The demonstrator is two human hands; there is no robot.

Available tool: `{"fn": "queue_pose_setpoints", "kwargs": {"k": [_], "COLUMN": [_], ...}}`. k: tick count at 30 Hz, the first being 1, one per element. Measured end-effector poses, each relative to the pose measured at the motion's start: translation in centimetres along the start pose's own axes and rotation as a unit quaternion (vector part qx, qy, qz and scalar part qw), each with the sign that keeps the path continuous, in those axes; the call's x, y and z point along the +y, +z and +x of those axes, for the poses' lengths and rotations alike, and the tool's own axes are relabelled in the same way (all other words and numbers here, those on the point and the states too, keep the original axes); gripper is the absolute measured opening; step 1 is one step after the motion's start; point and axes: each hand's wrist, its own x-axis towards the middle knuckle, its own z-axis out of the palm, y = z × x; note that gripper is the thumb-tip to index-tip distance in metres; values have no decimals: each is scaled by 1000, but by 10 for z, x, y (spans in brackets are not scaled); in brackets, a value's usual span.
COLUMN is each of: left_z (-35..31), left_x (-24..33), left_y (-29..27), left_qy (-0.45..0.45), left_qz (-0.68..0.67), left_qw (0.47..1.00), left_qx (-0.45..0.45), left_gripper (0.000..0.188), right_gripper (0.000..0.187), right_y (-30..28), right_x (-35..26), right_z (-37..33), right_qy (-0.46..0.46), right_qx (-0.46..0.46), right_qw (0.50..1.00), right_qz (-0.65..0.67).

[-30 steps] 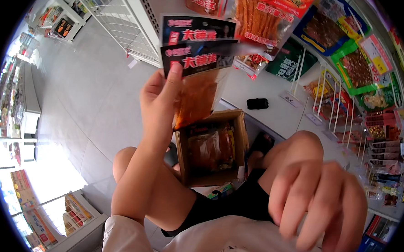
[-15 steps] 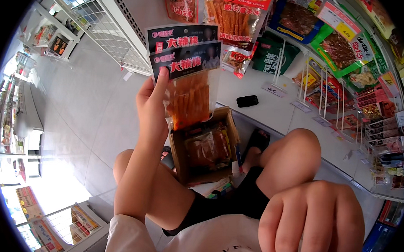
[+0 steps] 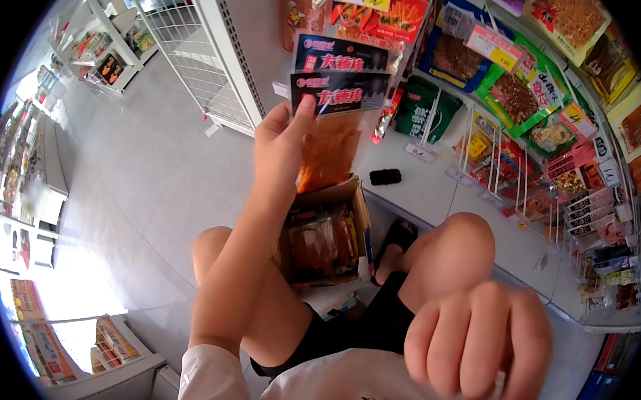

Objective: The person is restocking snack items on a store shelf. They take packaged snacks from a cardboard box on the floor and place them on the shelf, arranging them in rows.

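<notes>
My left hand (image 3: 280,153) is raised in front of me and grips two flat snack packets (image 3: 334,109), each with a dark header and an orange see-through body, one overlapping the other. Below them, between my knees, an open cardboard box (image 3: 324,239) on the floor holds more packets of the same kind. My right hand (image 3: 480,340) hangs low at the lower right, fingers curled inward, with nothing visible in it, close to my right knee.
A shelf wall of hanging snack bags (image 3: 524,81) fills the upper right, with wire pegs (image 3: 504,172) and a white ledge (image 3: 436,187) carrying a small black object (image 3: 385,176). A white wire rack (image 3: 197,54) stands behind. Grey tiled floor (image 3: 138,180) spreads left, towards low display shelves (image 3: 89,357).
My left hand has lifted the two packets up and to the right, nearer the shelf wall. My right hand has sunk lower and curled more.
</notes>
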Motion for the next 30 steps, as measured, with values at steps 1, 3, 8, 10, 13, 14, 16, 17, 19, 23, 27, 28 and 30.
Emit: {"fn": "queue_pose_setpoints", "kwargs": {"k": [1, 3, 8, 10, 13, 14, 16, 17, 19, 23, 27, 28, 30], "left_z": [-9, -23, -48, -59, -85, -92, -105, -110, -108, -97, -61, -52, -25], "left_x": [8, 20, 46, 60, 84, 92, 108, 120, 134, 159, 177, 186, 194], "left_y": [1, 17, 33, 39, 56, 57, 63, 69, 67, 70, 60, 56, 37], "left_qy": [16, 43, 68, 89, 76, 73, 83, 103, 114, 176, 238, 235, 287], "left_qz": [-24, -84, -121, -172, -200, -202, -188, -187, -160, -99, 61, 94, 164], "left_qw": [1000, 996, 990, 981, 977, 977, 978, 976, 980, 979, 969, 967, 944], "left_qx": [6, -6, 20, 5, -2, -2, -25, -29, -22, -37, -9, 10, -6], "left_gripper": [28, 27, 25, 28, 25, 23, 21, 21, 23, 22, 55, 63, 67], "right_gripper": [4, 8, 56, 85, 89, 86, 80, 77, 67, 66, 62, 62, 63], "right_y": [-5, -1, -4, -1, 7, 5, 5, 4, 2, -19, -54, -64, -95], "right_x": [0, -1, 6, -1, 6, 6, 5, 4, 5, 10, 10, 11, 31], "right_z": [-8, -33, -72, -76, -77, -69, -62, -57, -51, -35, -8, 8, 37], "right_qy": [-5, 1, 85, 153, 155, 127, 117, 112, 94, 30, 32, 21, -33], "right_qx": [-1, 122, 396, 383, 433, 430, 441, 444, 458, 431, 425, 414, 400], "right_qw": [998, 974, 769, 705, 752, 770, 787, 795, 797, 807, 787, 790, 821], "right_qz": [-61, -189, -494, -577, -471, -454, -417, -398, -383, -403, -447, -451, -405]}}
